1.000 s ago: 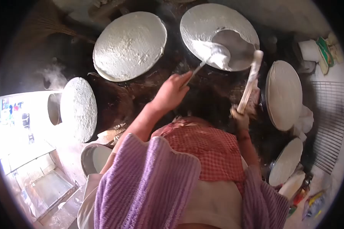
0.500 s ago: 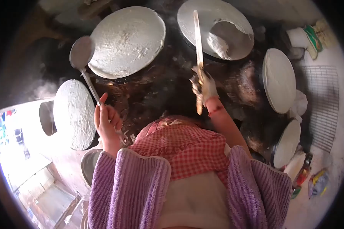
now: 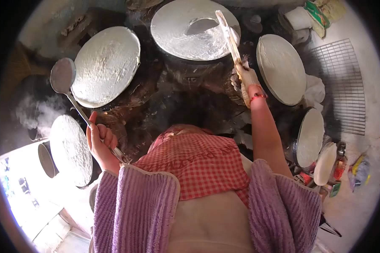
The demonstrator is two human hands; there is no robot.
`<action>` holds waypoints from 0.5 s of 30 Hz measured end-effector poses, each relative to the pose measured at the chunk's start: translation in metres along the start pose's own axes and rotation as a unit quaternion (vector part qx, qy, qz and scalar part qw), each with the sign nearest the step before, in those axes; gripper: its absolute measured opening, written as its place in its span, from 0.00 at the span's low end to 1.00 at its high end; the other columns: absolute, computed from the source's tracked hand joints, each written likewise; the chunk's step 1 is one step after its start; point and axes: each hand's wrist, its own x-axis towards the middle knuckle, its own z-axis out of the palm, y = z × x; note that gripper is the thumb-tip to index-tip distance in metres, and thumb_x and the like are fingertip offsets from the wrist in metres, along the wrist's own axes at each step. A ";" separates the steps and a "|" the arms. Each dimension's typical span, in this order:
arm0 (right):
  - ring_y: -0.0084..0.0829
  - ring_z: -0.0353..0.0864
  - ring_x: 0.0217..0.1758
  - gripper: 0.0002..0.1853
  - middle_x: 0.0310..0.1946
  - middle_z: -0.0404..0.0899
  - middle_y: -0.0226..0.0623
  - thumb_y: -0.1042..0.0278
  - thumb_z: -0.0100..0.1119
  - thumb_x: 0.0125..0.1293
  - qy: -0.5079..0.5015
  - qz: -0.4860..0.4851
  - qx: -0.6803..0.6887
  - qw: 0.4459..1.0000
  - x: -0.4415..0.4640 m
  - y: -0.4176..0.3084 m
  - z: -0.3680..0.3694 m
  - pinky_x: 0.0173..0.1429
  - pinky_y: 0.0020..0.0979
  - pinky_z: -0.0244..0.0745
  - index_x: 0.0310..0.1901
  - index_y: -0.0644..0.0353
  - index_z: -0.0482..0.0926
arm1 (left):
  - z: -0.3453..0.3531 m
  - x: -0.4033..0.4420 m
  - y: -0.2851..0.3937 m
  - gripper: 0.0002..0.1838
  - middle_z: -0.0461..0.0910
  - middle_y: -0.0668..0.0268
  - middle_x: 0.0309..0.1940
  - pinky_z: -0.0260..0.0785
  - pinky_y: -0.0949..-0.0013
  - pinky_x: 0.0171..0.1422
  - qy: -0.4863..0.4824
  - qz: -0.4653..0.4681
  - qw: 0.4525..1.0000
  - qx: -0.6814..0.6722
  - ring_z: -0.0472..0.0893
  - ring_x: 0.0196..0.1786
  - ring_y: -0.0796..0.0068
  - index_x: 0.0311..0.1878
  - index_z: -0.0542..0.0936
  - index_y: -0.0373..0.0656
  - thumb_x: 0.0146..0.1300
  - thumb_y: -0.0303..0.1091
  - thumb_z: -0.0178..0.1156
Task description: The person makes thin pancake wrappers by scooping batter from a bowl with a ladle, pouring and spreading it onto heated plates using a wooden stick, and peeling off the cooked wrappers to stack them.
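**Spreading the white layer (image 3: 169, 36) on the far griddle (image 3: 201, 26) with a wooden stick (image 3: 229, 37)**

Judged as a spreading step, partly complete, from the smooth white layer around a bare, darker oval in the far griddle's surface. Located at the far middle of the scene, between a white round (image 3: 106, 67) on the left and another white round (image 3: 281, 69) on the right.

Closed around the stick's handle: right hand (image 3: 249, 80), with fingers in a narrow grip and the stick slanting over the right edge of the far griddle. Impossible to tell whether touching the layer or raised just above.

Curled around the ladle's handle: left hand (image 3: 100, 141), also in a narrow grip, with one finger extended along the handle. Tilted up and to the far left: ladle (image 3: 63, 76), with its bowl just beside the left white round. Amount inside: not clear.

Farther to the near left: a third white round (image 3: 71, 152), with steam (image 3: 40, 111) rising beside it. At the near right: a smaller white round (image 3: 310, 139).

Called for in any stroke toward the oval, by judgement: a flat stick, light, even pressure, and a ladle well apart from the coated surfaces.
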 end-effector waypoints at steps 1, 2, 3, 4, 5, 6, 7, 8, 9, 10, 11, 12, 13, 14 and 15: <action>0.28 0.81 0.18 0.24 0.18 0.81 0.34 0.46 0.57 0.68 0.022 0.006 -0.021 1.000 -0.010 -0.015 0.002 0.23 0.30 0.75 0.39 0.65 0.82 | 0.003 -0.002 -0.003 0.20 0.55 0.77 0.22 0.46 0.80 0.18 -0.012 0.002 1.000 -0.001 0.53 0.19 0.88 0.66 0.69 0.37 0.78 0.39 0.45; 0.29 0.81 0.18 0.22 0.18 0.80 0.35 0.47 0.56 0.69 -0.007 0.021 -0.030 0.999 -0.025 -0.023 0.004 0.23 0.31 0.74 0.39 0.63 0.82 | 0.008 -0.004 -0.004 0.20 0.56 0.76 0.23 0.45 0.80 0.18 -0.017 -0.003 1.000 -0.003 0.53 0.19 0.88 0.65 0.69 0.37 0.78 0.39 0.45; 0.30 0.81 0.17 0.21 0.17 0.80 0.36 0.48 0.54 0.69 -0.035 0.034 -0.040 0.998 -0.042 -0.024 0.004 0.23 0.33 0.74 0.40 0.61 0.81 | 0.013 -0.007 -0.003 0.20 0.56 0.76 0.23 0.45 0.80 0.18 -0.012 -0.006 1.000 0.002 0.53 0.19 0.88 0.65 0.69 0.37 0.78 0.39 0.45; 0.31 0.80 0.16 0.19 0.17 0.79 0.38 0.48 0.52 0.71 -0.042 0.002 -0.077 0.996 -0.050 0.003 0.010 0.23 0.35 0.73 0.42 0.58 0.80 | 0.018 -0.009 -0.003 0.20 0.56 0.76 0.23 0.45 0.80 0.18 -0.007 -0.008 1.000 0.004 0.53 0.19 0.88 0.65 0.69 0.37 0.78 0.39 0.46; 0.31 0.80 0.16 0.20 0.17 0.79 0.38 0.47 0.52 0.71 -0.084 -0.008 -0.125 0.989 -0.081 -0.008 0.001 0.24 0.36 0.74 0.43 0.57 0.80 | 0.024 -0.011 -0.003 0.20 0.56 0.76 0.22 0.45 0.80 0.18 -0.001 -0.008 1.000 0.002 0.53 0.19 0.89 0.65 0.69 0.37 0.78 0.39 0.46; 0.30 0.79 0.16 0.20 0.17 0.79 0.37 0.47 0.52 0.71 -0.057 -0.066 -0.151 0.985 -0.077 0.028 0.003 0.24 0.35 0.74 0.44 0.56 0.80 | 0.029 -0.014 -0.003 0.20 0.56 0.76 0.22 0.46 0.80 0.17 0.004 -0.005 1.000 0.003 0.54 0.19 0.88 0.65 0.69 0.37 0.78 0.39 0.46; 0.30 0.79 0.16 0.20 0.17 0.79 0.36 0.46 0.52 0.71 -0.030 -0.121 -0.175 0.977 -0.065 0.065 0.004 0.23 0.34 0.74 0.44 0.56 0.80 | 0.035 -0.018 -0.006 0.20 0.56 0.76 0.22 0.46 0.80 0.17 0.009 0.001 1.000 0.002 0.54 0.19 0.88 0.65 0.69 0.37 0.78 0.39 0.46; 0.28 0.79 0.16 0.20 0.18 0.79 0.35 0.45 0.52 0.71 -0.037 -0.025 -0.098 0.994 -0.057 0.064 -0.008 0.22 0.33 0.73 0.44 0.55 0.81 | 0.041 -0.021 -0.009 0.20 0.56 0.76 0.22 0.46 0.80 0.17 0.013 0.007 1.000 0.006 0.54 0.18 0.88 0.65 0.69 0.37 0.77 0.39 0.46; 0.27 0.79 0.16 0.20 0.18 0.79 0.34 0.44 0.53 0.71 -0.043 0.073 -0.018 0.996 -0.049 0.056 -0.020 0.20 0.32 0.72 0.44 0.54 0.81 | 0.046 -0.023 -0.011 0.20 0.56 0.76 0.22 0.46 0.80 0.17 0.015 0.012 1.000 0.011 0.54 0.18 0.88 0.65 0.69 0.37 0.77 0.38 0.46; 0.25 0.76 0.14 0.21 0.17 0.76 0.31 0.44 0.53 0.71 -0.025 0.069 -0.014 0.997 -0.037 0.042 -0.029 0.17 0.29 0.70 0.42 0.55 0.80 | 0.046 -0.023 -0.016 0.20 0.57 0.75 0.22 0.47 0.80 0.17 -0.001 0.008 1.000 0.008 0.54 0.18 0.87 0.65 0.69 0.37 0.77 0.38 0.46; 0.25 0.72 0.12 0.20 0.16 0.72 0.28 0.44 0.53 0.71 -0.029 0.039 0.087 0.995 -0.025 0.028 -0.035 0.16 0.28 0.67 0.40 0.55 0.79 | 0.052 -0.024 -0.018 0.21 0.56 0.76 0.22 0.46 0.80 0.17 -0.001 -0.001 1.000 0.012 0.54 0.18 0.88 0.66 0.69 0.37 0.77 0.38 0.46; 0.24 0.70 0.12 0.21 0.14 0.70 0.27 0.42 0.53 0.70 -0.068 0.092 0.149 0.982 0.000 0.025 -0.033 0.14 0.28 0.64 0.37 0.55 0.78 | 0.059 -0.026 -0.021 0.21 0.56 0.77 0.22 0.46 0.80 0.17 0.000 -0.010 1.000 0.016 0.53 0.18 0.88 0.67 0.68 0.36 0.78 0.39 0.46; 0.24 0.69 0.11 0.23 0.12 0.68 0.26 0.40 0.53 0.70 -0.107 0.144 0.210 0.961 0.029 0.021 -0.030 0.13 0.28 0.60 0.35 0.54 0.76 | 0.065 -0.027 -0.024 0.22 0.55 0.77 0.22 0.46 0.80 0.17 0.001 -0.019 1.000 0.019 0.53 0.18 0.89 0.67 0.67 0.36 0.78 0.39 0.46; 0.23 0.69 0.11 0.22 0.13 0.69 0.27 0.40 0.54 0.69 -0.125 0.134 0.245 0.952 0.054 0.020 -0.024 0.13 0.28 0.60 0.35 0.54 0.76 | 0.067 -0.027 -0.028 0.21 0.55 0.77 0.22 0.47 0.80 0.17 -0.005 -0.020 0.999 0.028 0.53 0.18 0.89 0.67 0.67 0.37 0.78 0.39 0.46; 0.23 0.69 0.11 0.22 0.14 0.71 0.28 0.41 0.55 0.69 -0.143 0.125 0.279 0.941 0.072 0.017 -0.014 0.13 0.27 0.59 0.35 0.54 0.76 | 0.072 -0.027 -0.029 0.21 0.55 0.77 0.22 0.46 0.81 0.17 -0.005 -0.022 0.999 0.030 0.53 0.18 0.89 0.67 0.68 0.37 0.78 0.38 0.46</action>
